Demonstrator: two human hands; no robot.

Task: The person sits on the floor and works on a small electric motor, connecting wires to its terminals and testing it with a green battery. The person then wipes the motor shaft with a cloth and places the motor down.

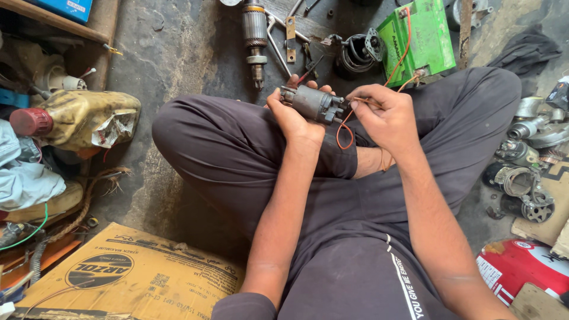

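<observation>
I sit cross-legged on the floor. My left hand (290, 115) grips a small grey cylindrical solenoid (314, 104), held sideways above my lap. My right hand (385, 118) pinches the end of an orange wire (345, 133) against the terminal end of the solenoid. The wire runs up from my fingers to a green battery (424, 44) standing on the floor beyond my right knee. A loop of the same wire hangs below the solenoid.
A motor armature (255, 35) and wrenches (278, 41) lie on the floor ahead. A dirty yellow jug (83, 118) sits at left, a flattened cardboard box (136, 275) at lower left. Metal motor parts (524, 178) and a red can (521, 266) crowd the right.
</observation>
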